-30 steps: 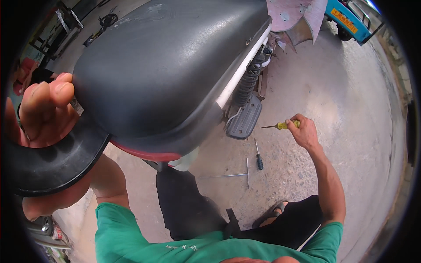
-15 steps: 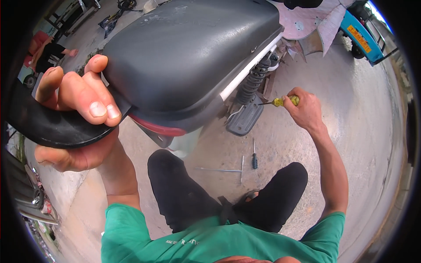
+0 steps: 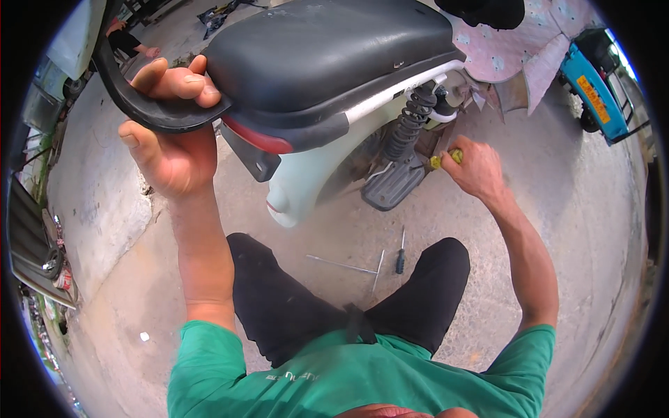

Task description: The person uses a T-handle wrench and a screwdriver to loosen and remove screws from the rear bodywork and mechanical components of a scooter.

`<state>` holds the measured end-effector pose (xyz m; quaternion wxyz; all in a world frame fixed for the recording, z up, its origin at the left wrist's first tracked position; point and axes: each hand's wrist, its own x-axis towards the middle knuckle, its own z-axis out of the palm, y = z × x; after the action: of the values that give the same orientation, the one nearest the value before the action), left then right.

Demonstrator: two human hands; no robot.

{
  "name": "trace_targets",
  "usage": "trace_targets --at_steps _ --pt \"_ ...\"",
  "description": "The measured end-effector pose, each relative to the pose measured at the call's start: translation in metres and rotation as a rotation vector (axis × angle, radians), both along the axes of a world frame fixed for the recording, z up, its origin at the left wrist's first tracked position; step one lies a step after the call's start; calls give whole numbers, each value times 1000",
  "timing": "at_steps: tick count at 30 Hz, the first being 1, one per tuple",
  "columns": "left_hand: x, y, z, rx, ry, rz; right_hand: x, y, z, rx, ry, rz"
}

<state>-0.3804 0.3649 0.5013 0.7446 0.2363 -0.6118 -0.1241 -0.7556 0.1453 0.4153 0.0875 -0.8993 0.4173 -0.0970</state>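
Note:
My left hand [image 3: 182, 157] is closed on a curved black grab rail [image 3: 136, 104], with the fingers over it and the thumb below. The rail's end meets the rear of a scooter beside its black seat [image 3: 327, 59], above a red tail light [image 3: 256, 136]. My right hand [image 3: 481, 171] grips a screwdriver [image 3: 437, 161] by its yellow handle, on the scooter's right side. Its tip is hard to make out, close to the coil-spring shock absorber [image 3: 417, 115] and the grey footrest [image 3: 391, 187].
Between my knees on the concrete floor [image 3: 557, 181] lie a T-shaped wrench [image 3: 341, 264] and a dark-handled screwdriver [image 3: 401, 261]. A pink quilted cover [image 3: 491, 59] hangs at the scooter's front. Farther right stands a blue vehicle [image 3: 592, 94]. Another person's arm [image 3: 148, 51] shows at upper left.
The seat and rail now appear higher in the picture, and my left hand looks smaller and farther off. My right hand keeps the screwdriver nearly in place; less of its shaft shows.

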Motion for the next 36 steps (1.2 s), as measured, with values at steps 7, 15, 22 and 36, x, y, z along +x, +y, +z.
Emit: trace_targets --at_steps 7,15,22,36 --pt "-44 -10 -14 -141 130 328 25 0 4 -11 118 -161" --pt "-41 3 2 -52 141 292 46 -29 19 42 289 280" --pt "-41 3 4 -43 125 328 40 -28 21 160 219 284" --pt "-40 -7 -6 -58 136 342 68 -23 -78 711 -1331 -84"
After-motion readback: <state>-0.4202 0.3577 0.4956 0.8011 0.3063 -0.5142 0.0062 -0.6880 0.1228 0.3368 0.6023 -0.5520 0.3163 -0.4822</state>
